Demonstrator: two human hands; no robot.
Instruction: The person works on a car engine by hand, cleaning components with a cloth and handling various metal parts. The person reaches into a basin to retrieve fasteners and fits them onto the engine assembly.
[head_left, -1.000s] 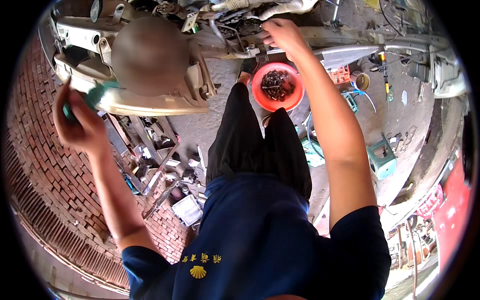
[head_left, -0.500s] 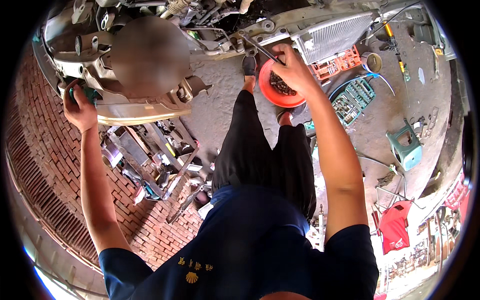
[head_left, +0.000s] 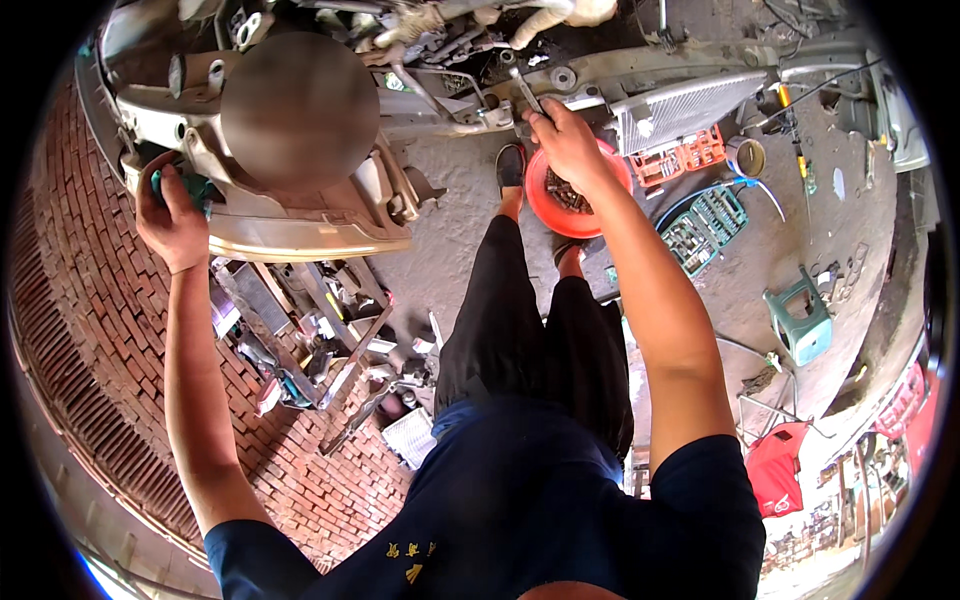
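My left hand (head_left: pixel 172 218) is closed on a green object (head_left: pixel 195 188), too hidden to name, beside the pale metal bumper part (head_left: pixel 290 240) of the dismantled car front at upper left. In my right hand (head_left: pixel 563 145) is a metal wrench (head_left: pixel 526 88), held diagonally by the crossmember (head_left: pixel 640 62), its upper end near a bolt area. Below that hand a red basin (head_left: pixel 540 210) of small dark parts sits between my feet and is partly covered by the hand. A silver radiator (head_left: pixel 672 100) lies just right of it.
On the floor at right are an orange tool case (head_left: pixel 700 150), a green socket case (head_left: pixel 705 230), a can (head_left: pixel 745 157), a green stool (head_left: pixel 800 325) and a red folded chair (head_left: pixel 775 470). Scrap pieces (head_left: pixel 300 310) lie on brick paving at left.
My left hand has moved onto the bumper part with the green object. My right hand has come lower, now visibly gripping a wrench. The view has shifted, showing more of the radiator.
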